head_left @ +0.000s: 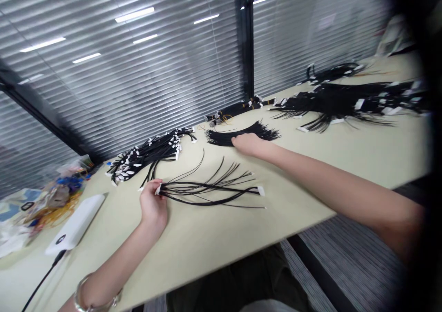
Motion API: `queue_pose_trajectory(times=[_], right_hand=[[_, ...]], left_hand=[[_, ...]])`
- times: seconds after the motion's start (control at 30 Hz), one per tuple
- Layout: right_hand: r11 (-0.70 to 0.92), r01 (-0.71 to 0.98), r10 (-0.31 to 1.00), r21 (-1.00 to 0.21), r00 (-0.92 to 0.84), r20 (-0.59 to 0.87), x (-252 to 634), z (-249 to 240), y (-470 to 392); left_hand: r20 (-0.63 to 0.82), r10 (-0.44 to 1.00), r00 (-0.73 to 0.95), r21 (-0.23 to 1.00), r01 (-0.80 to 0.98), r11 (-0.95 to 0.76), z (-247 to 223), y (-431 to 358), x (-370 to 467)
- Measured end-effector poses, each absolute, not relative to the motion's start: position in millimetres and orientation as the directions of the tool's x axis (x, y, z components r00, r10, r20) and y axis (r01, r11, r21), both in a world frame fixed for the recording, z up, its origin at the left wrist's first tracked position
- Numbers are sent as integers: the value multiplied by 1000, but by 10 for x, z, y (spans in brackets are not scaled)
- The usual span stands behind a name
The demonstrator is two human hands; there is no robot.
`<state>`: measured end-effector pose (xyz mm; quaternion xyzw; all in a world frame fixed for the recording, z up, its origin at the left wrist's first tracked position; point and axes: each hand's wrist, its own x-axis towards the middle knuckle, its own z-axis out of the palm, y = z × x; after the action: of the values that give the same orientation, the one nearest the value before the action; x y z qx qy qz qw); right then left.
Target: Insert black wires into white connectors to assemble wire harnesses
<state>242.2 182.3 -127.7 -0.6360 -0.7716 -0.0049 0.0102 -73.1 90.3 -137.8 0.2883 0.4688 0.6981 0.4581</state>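
Over the near half of the bench (214, 257): the harness (207, 187), a spray of black wires running from my left side toward the middle.
Near connector (159, 190): white, at the harness's left end, in my fingers.
Far connector (261, 191): white, at the right end of its thicker strands; the thinner wires fan out around them.
Left hand (154, 206): narrowed, thumb and fingers holding the harness by the near connector.
Right hand (251, 145): stretched forward, touching the near side of the loose wires; its fingertips are partly hidden, so I cannot tell whether they grip any.
Loose wires (219, 138): a flat black bundle beyond the harness, lying on the bench.
Left pile (148, 152): black wires with many white ends, beyond my left hand.
Right pile (338, 98): more black wires with white ends, well to the right of the loose wires.
Back bundles (235, 110): dark lengths with yellow ties, behind the loose wires.
White box (78, 224): left of my left hand, a black cable (43, 280) at its near end.
Bracelet (80, 296): silvery, on my left arm.
Blinds (155, 77): slatted, behind the bench.
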Motion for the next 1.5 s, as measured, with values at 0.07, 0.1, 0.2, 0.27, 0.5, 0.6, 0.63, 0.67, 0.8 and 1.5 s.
queue_pose_trajectory(times=[0.07,0.1,0.2,0.27,0.5,0.6,0.63,0.67,0.8,1.5], right_hand=[[190,980,981,-52,-188,40,2440,-1294,1853],[187,979,982,-81,-183,51,2443,-1294,1863],[186,963,981,-194,-169,99,2420,-1259,1874],[206,935,975,-289,-171,141,2379,-1207,1865],[352,678,934,-645,-295,200,2097,-989,1629],[374,379,902,-847,-360,238,1943,-929,1440],[358,218,892,-908,-367,264,1896,-915,1380],[332,47,884,-942,-365,293,1853,-905,1327],[234,-352,849,-906,-381,367,1748,-906,1206],[575,101,696,-812,-581,421,1538,-1146,964]], left_hand=[[-23,915,-404,920,-367,-138,-1384,905,-728],[-22,918,-396,921,-366,-136,-1387,908,-726],[-17,930,-367,922,-365,-127,-1396,917,-721],[-14,936,-352,923,-365,-124,-1401,922,-718],[-14,954,-301,930,-354,-98,-1412,912,-705],[-25,963,-267,934,-349,-72,-1402,890,-681],[-30,968,-249,935,-349,-60,-1394,879,-668],[-36,974,-226,936,-350,-46,-1383,865,-653],[-95,991,-91,930,-363,55,-1319,799,-580],[-151,987,49,909,-385,158,-1300,758,-536]])
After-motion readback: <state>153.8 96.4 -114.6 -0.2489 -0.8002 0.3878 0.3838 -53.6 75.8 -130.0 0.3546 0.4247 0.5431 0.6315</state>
